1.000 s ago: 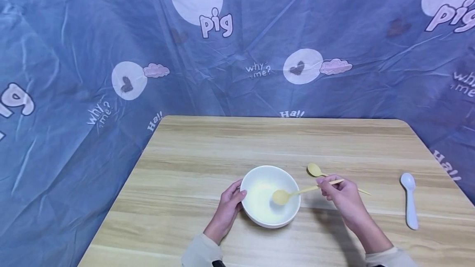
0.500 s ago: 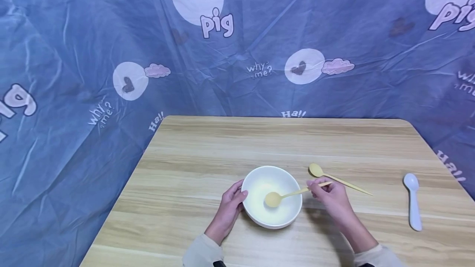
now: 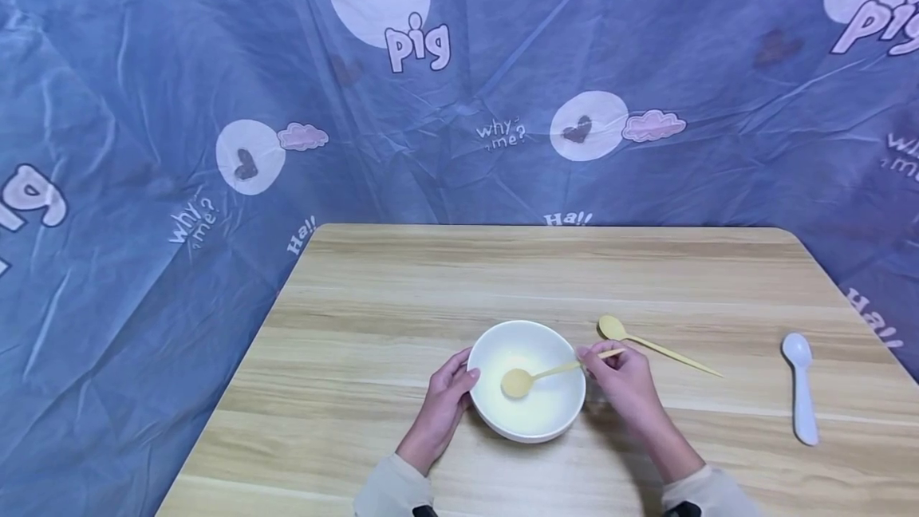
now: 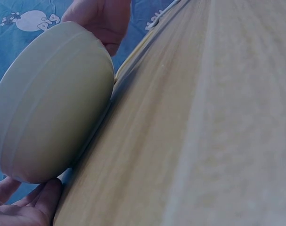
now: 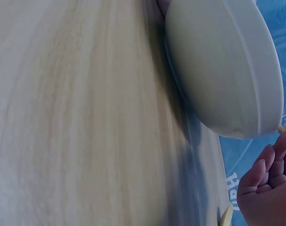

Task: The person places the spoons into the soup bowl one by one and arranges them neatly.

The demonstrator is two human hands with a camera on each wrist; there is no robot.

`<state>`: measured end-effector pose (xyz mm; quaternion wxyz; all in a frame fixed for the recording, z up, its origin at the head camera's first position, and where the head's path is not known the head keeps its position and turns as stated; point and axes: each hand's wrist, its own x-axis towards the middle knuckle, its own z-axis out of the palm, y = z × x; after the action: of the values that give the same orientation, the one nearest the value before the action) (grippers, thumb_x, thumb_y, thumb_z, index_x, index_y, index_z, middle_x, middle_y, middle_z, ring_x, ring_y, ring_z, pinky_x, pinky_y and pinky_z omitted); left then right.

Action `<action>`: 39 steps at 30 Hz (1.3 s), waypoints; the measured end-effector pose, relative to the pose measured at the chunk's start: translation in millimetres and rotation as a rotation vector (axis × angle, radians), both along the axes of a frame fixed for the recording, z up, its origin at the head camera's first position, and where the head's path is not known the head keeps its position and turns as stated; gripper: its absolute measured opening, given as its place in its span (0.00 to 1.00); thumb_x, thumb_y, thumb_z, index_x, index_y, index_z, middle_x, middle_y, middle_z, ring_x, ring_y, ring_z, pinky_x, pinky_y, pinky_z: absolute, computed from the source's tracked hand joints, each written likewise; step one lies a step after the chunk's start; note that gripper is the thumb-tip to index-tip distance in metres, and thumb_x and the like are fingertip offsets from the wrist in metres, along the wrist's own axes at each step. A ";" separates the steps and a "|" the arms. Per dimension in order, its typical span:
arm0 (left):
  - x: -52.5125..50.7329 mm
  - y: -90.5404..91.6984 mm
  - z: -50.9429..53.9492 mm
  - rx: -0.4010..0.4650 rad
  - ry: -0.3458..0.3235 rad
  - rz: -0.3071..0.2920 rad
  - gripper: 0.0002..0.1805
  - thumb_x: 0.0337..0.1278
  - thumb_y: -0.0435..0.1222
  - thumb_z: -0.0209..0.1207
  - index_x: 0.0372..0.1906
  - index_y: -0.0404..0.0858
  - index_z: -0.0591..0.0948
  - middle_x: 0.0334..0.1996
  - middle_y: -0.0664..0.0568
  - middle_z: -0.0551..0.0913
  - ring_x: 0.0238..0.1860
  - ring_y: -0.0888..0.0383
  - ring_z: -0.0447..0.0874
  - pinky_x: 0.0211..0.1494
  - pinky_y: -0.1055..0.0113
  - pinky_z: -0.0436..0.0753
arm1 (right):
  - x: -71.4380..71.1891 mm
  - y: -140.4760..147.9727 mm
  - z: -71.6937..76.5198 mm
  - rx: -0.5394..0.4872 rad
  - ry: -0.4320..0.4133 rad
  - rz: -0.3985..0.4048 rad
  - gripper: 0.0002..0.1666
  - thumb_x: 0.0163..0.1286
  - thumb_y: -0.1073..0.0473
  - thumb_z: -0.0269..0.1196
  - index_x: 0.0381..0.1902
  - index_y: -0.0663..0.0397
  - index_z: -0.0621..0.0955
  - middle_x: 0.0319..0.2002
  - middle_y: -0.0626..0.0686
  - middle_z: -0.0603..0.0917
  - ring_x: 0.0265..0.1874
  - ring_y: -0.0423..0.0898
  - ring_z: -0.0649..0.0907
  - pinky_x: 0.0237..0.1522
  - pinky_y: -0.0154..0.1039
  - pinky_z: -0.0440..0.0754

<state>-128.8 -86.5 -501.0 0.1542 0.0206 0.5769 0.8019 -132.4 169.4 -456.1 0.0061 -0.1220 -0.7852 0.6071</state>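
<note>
A white bowl [image 3: 527,421] stands on the table, and its outer wall fills much of the left wrist view [image 4: 58,103] and the right wrist view [image 5: 223,66]. The left hand [image 3: 441,409] grips its left side, thumb over the rim, fingers outside. At the bowl's right rim the right hand [image 3: 632,389] pinches the handle of a yellow spoon [image 3: 517,383], whose head is inside the bowl. In the right wrist view the right hand [image 5: 270,183] has its fingers curled beside the bowl.
A second yellow spoon [image 3: 668,353] lies behind the right hand. Further right lies a pale blue-white spoon [image 3: 802,397]. The wooden table [image 3: 359,301] has a blue printed cloth [image 3: 445,166] hanging behind and beside it.
The right hand has moved left toward the bowl, and the held spoon's head has shifted left inside it. The left hand and the bowl have hardly moved.
</note>
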 end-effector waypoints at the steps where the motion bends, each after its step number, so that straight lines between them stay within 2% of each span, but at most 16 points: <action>1: 0.0 0.0 0.0 0.001 0.000 -0.001 0.31 0.64 0.39 0.53 0.68 0.29 0.60 0.65 0.35 0.67 0.62 0.52 0.71 0.58 0.66 0.75 | -0.2 -1.1 -0.4 0.000 0.000 -0.001 0.12 0.63 0.57 0.64 0.31 0.62 0.78 0.19 0.42 0.74 0.21 0.36 0.71 0.25 0.30 0.70; 8: 0.1 -0.6 -1.2 0.003 -0.005 0.006 0.32 0.64 0.39 0.53 0.68 0.29 0.60 0.65 0.35 0.67 0.62 0.51 0.71 0.59 0.66 0.74 | -2.4 -6.7 -4.5 0.008 -0.016 0.002 0.12 0.63 0.57 0.64 0.31 0.62 0.77 0.19 0.44 0.72 0.20 0.37 0.70 0.22 0.31 0.69; 16: 0.1 -0.6 -0.5 0.001 -0.010 0.011 0.31 0.64 0.39 0.53 0.68 0.30 0.61 0.64 0.36 0.68 0.61 0.52 0.72 0.59 0.65 0.75 | -4.2 -8.5 -4.9 -0.007 -0.048 0.040 0.12 0.62 0.57 0.65 0.32 0.61 0.76 0.20 0.45 0.68 0.20 0.38 0.68 0.20 0.31 0.66; 25: 0.4 0.1 -0.2 0.010 -0.012 0.011 0.31 0.64 0.38 0.53 0.68 0.29 0.61 0.63 0.35 0.69 0.59 0.54 0.73 0.57 0.66 0.76 | -4.1 -8.1 -7.8 -0.006 -0.048 0.046 0.12 0.61 0.57 0.65 0.31 0.60 0.75 0.21 0.46 0.68 0.22 0.40 0.69 0.21 0.31 0.68; 34: -0.1 0.4 -0.3 0.007 -0.010 0.007 0.31 0.64 0.39 0.53 0.68 0.29 0.61 0.65 0.35 0.67 0.61 0.52 0.71 0.59 0.65 0.75 | -2.8 -5.2 -5.5 0.000 -0.073 0.060 0.15 0.61 0.54 0.66 0.33 0.60 0.75 0.22 0.46 0.68 0.21 0.40 0.68 0.20 0.32 0.68; 39: -0.1 0.5 0.2 0.006 -0.009 0.005 0.31 0.64 0.39 0.53 0.68 0.29 0.61 0.64 0.35 0.68 0.61 0.52 0.71 0.58 0.65 0.75 | -0.8 0.0 -3.3 0.013 -0.053 0.060 0.15 0.62 0.53 0.65 0.35 0.61 0.76 0.22 0.44 0.71 0.22 0.39 0.70 0.24 0.31 0.69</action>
<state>-128.9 -86.0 -500.8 0.1549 0.0159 0.5737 0.8042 -133.2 169.5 -459.5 -0.0320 -0.1144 -0.7923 0.5984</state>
